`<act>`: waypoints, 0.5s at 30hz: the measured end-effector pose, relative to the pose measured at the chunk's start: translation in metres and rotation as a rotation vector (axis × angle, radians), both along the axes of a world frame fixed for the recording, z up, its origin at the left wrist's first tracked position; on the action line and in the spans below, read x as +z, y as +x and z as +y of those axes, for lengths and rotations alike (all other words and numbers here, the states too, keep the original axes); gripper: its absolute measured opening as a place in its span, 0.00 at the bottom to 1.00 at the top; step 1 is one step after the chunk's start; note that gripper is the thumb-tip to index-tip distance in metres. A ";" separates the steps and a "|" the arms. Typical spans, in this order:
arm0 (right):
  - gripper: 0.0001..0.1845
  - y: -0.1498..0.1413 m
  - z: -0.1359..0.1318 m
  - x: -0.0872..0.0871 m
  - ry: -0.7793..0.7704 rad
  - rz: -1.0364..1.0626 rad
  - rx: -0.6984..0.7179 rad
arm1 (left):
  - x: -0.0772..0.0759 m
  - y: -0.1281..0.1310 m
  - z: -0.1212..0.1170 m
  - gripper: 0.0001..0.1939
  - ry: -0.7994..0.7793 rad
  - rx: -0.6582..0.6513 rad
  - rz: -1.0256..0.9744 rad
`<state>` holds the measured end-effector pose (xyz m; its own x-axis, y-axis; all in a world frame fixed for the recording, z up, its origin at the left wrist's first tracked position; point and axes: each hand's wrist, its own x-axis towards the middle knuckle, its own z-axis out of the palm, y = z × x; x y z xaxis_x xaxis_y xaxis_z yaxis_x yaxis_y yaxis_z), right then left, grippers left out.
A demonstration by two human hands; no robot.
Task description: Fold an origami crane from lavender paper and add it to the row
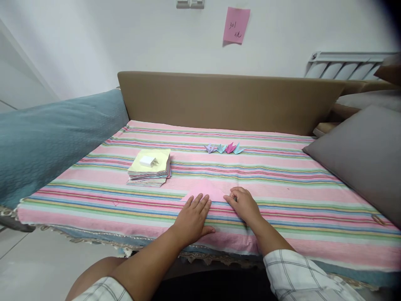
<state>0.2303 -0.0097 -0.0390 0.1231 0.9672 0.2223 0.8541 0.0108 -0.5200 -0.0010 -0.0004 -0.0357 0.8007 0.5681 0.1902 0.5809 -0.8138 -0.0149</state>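
A pink sheet of origami paper (205,190), folded to a triangle, lies on the striped cloth in front of me. My left hand (194,215) rests flat on its lower edge, fingers stretched out and thumb apart. At the paper's right corner, my right hand (244,203) is closed, with thumb and fingers drawn together on that corner. Beyond the hands, several small folded paper cranes (230,148) stand in a row, in purple, pale blue and magenta.
To the left is a stack of square paper (149,169) with a white plug adapter (148,161) on top. A grey cushion (360,154) leans at the right, and a blue-covered armrest (62,129) borders the left. The brown backrest (219,102) closes off the rear.
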 end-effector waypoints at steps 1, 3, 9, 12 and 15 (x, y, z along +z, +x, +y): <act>0.15 0.000 0.000 0.000 0.001 -0.003 0.003 | 0.000 0.000 0.000 0.42 -0.001 0.001 0.000; 0.15 0.000 0.000 -0.001 0.002 -0.008 0.006 | 0.000 0.000 -0.001 0.42 -0.004 0.001 -0.001; 0.16 -0.003 0.000 0.002 -0.010 0.035 -0.011 | 0.000 0.000 0.000 0.42 0.000 0.003 0.020; 0.18 -0.008 0.000 0.004 -0.017 0.106 -0.055 | -0.001 -0.001 0.001 0.41 0.018 -0.013 0.034; 0.18 -0.016 0.002 0.005 0.009 0.127 -0.093 | -0.001 -0.002 0.001 0.41 0.025 -0.016 0.041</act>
<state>0.2144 -0.0076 -0.0342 0.2397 0.9484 0.2076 0.7787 -0.0601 -0.6245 -0.0025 0.0006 -0.0362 0.8170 0.5505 0.1716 0.5663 -0.8221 -0.0590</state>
